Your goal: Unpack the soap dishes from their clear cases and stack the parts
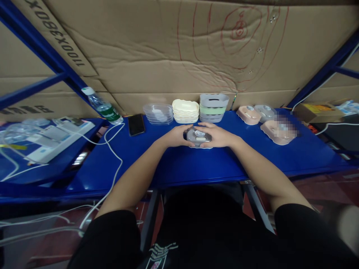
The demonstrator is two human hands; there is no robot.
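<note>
A small grey box with a clear lid and a round white sticker (pixel 199 138) is on the blue table (pixel 179 164), between my two hands. My left hand (pixel 178 136) wraps round its left side. On its right side my right hand (pixel 217 135) curves round it, fingers over the far edge. Behind the hands are a stack of clear lids (pixel 158 114), a stack of cream trays (pixel 185 111) and a stack of grey and green containers (pixel 213 108). Lidded pink boxes (pixel 249 114) and a grey one (pixel 265 113) lie to the right.
A black phone (pixel 136 124) and a water bottle (pixel 105 109) stand near the left back, beside a white cable (pixel 113 149). Cardboard (pixel 140 48) lines the back. An open carton (pixel 316 113) is at the far right.
</note>
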